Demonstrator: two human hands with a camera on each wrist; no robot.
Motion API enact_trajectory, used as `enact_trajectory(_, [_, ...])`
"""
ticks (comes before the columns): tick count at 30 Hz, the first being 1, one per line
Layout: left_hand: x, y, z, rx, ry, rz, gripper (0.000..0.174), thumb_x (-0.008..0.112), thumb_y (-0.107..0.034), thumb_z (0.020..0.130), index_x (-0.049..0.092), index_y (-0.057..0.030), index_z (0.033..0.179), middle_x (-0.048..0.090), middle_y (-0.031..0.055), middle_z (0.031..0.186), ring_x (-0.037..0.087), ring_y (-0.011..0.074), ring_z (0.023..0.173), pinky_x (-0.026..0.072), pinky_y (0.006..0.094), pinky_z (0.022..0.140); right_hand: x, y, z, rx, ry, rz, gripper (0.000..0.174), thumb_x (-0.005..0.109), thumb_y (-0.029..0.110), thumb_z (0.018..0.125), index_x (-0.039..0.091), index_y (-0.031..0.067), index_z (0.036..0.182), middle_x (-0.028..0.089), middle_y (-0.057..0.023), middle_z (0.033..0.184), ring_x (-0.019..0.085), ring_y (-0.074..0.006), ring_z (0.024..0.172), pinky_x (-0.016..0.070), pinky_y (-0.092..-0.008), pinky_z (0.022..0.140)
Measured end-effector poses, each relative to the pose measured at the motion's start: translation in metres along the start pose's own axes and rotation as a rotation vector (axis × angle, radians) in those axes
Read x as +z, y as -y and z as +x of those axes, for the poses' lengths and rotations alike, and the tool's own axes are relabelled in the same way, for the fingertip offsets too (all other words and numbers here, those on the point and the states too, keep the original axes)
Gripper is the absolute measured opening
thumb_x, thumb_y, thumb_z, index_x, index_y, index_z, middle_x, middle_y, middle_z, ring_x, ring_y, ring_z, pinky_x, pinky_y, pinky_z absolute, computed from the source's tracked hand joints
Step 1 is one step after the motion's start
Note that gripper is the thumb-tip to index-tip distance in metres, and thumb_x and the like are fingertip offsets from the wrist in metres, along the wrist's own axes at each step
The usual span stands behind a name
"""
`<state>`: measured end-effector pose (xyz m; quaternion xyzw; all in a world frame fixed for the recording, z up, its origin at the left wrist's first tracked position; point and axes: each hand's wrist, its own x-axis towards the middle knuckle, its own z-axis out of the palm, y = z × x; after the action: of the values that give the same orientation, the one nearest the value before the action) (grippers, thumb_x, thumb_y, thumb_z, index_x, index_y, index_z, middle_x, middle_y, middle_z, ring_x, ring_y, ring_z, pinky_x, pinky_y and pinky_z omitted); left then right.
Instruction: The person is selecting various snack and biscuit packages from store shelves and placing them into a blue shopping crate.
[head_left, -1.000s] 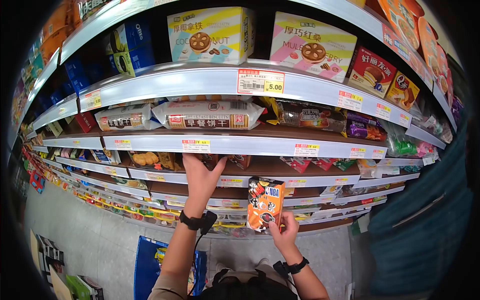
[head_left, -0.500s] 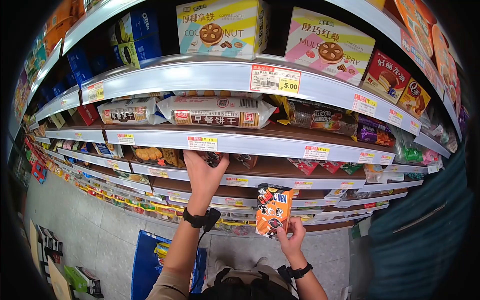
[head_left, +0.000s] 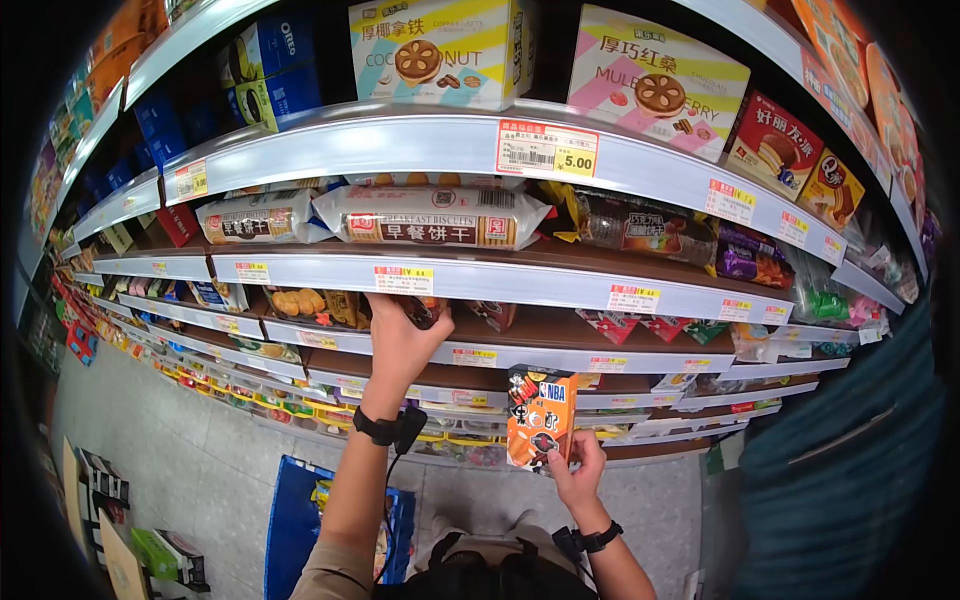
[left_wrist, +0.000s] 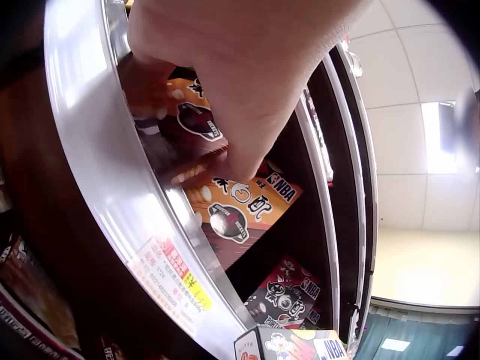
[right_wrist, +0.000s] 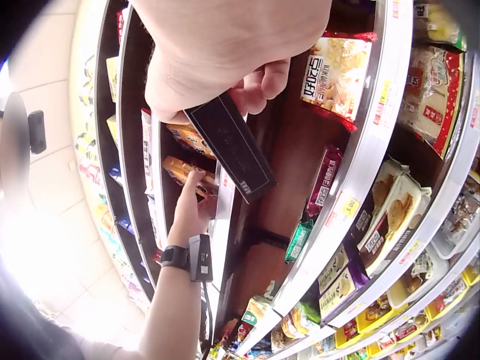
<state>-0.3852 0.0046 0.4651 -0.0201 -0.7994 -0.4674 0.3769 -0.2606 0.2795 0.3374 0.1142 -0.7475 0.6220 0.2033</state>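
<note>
In the head view my right hand (head_left: 579,470) pinches an orange and black NBA biscuit box (head_left: 540,418) near its lower end, with the front facing me. The right wrist view shows that box's dark narrow side (right_wrist: 230,145) below the palm. My left hand (head_left: 402,340) reaches into the shelf under a price rail, thumb and fingers spread around another orange and dark biscuit box (left_wrist: 196,120). The fingers lie partly in shadow beyond it. Beside this one, a similar orange NBA box (left_wrist: 238,214) stands on the shelf, and a black and red NBA box (left_wrist: 285,292) is farther along.
Above the left hand, a metal shelf edge (head_left: 500,283) carries price tags and packs of breakfast biscuits (head_left: 430,220). A blue basket (head_left: 290,520) with packets inside stands on the floor. At the right, dark teal fabric (head_left: 850,450) hangs close by.
The left hand has closed in around the box on the shelf, whose front shows more between thumb and fingers. The right hand's box has shifted slightly right and down in the head view.
</note>
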Motion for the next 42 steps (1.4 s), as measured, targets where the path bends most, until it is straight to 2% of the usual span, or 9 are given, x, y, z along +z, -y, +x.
enact_trajectory(4, [-0.007,0.004,0.006,0.042,0.081,0.097,0.068,0.079,-0.022,0.069,0.04,0.0039,0.119,0.057,0.0196,0.107,0.06,0.0312,0.092,0.0473,0.0379,0.085,-0.001,0.002,-0.002,0.02,-0.001,0.012,0.027,0.072,0.016,0.079,0.051,0.0012,0.087,0.058,-0.004,0.066,0.053,-0.0086,0.057,0.0441,-0.0225,0.054])
enact_trajectory(7, [-0.007,0.003,0.01,0.068,0.077,0.24,0.059,0.078,-0.025,0.069,0.05,0.0013,0.114,0.057,0.0201,0.107,0.059,0.0331,0.087,0.0475,0.0395,0.082,-0.002,0.0,-0.004,0.031,-0.004,0.005,0.028,0.073,0.017,0.079,0.051,0.0013,0.087,0.059,-0.0044,0.066,0.053,-0.0086,0.057,0.0441,-0.0229,0.054])
enact_trajectory(9, [-0.005,0.006,0.011,0.209,0.008,0.296,0.045,0.076,-0.026,0.07,0.06,-0.001,0.104,0.06,0.0184,0.1,0.057,0.0341,0.08,0.0472,0.0408,0.078,-0.002,-0.004,-0.006,0.027,-0.008,0.006,0.028,0.073,0.018,0.079,0.051,0.0013,0.087,0.058,-0.0044,0.067,0.053,-0.0087,0.058,0.044,-0.023,0.054])
enact_trajectory(12, [-0.002,0.002,0.012,0.179,0.05,0.268,0.036,0.073,-0.023,0.072,0.064,-0.0018,0.1,0.063,0.0159,0.095,0.057,0.0339,0.082,0.0467,0.0409,0.077,-0.003,-0.006,-0.008,0.026,-0.015,0.002,0.029,0.073,0.018,0.08,0.051,0.0014,0.087,0.058,-0.0044,0.067,0.052,-0.0088,0.057,0.0434,-0.0231,0.054])
enact_trajectory(22, [0.001,-0.005,0.011,0.273,0.0,0.284,0.031,0.07,-0.02,0.074,0.064,-0.0018,0.099,0.063,0.0139,0.091,0.054,0.0345,0.087,0.0451,0.042,0.078,-0.007,-0.008,-0.012,0.051,-0.016,-0.015,0.03,0.073,0.02,0.08,0.051,0.0015,0.086,0.057,-0.0039,0.066,0.051,-0.0083,0.057,0.0415,-0.0229,0.053])
enact_trajectory(24, [0.0,-0.008,0.007,0.146,0.022,0.314,0.031,0.07,-0.02,0.074,0.062,-0.0008,0.097,0.06,0.0152,0.091,0.052,0.0361,0.09,0.0432,0.0438,0.082,-0.007,-0.004,-0.011,0.05,-0.017,-0.004,0.03,0.073,0.02,0.08,0.05,0.0015,0.086,0.057,-0.0039,0.066,0.051,-0.0083,0.057,0.0414,-0.0227,0.053])
enact_trajectory(28, [-0.005,-0.021,0.005,0.101,-0.036,0.239,0.031,0.07,-0.02,0.073,0.061,0.0001,0.095,0.058,0.0168,0.094,0.05,0.0365,0.092,0.0414,0.0452,0.084,-0.006,-0.006,-0.011,0.05,-0.014,-0.001,0.029,0.073,0.02,0.081,0.05,0.0015,0.086,0.058,-0.0039,0.066,0.051,-0.0082,0.057,0.0418,-0.0228,0.053])
enact_trajectory(37, [-0.011,-0.022,0.009,0.277,0.012,0.346,0.05,0.072,-0.02,0.068,0.055,0.0008,0.11,0.055,0.0214,0.102,0.048,0.0415,0.093,0.0407,0.0483,0.083,0.002,-0.002,-0.008,0.039,0.004,0.012,0.029,0.073,0.019,0.081,0.052,0.0011,0.088,0.059,-0.0036,0.067,0.053,-0.0079,0.058,0.0434,-0.0229,0.055])
enact_trajectory(42, [-0.021,-0.048,-0.018,0.087,-0.012,0.44,0.069,0.075,-0.022,0.066,0.046,0.0066,0.122,0.046,0.0236,0.104,0.047,0.0401,0.094,0.0406,0.0462,0.083,0.002,-0.009,-0.01,0.061,0.011,0.027,0.028,0.072,0.019,0.081,0.052,0.0007,0.089,0.059,-0.004,0.07,0.053,-0.0078,0.06,0.0438,-0.0227,0.057])
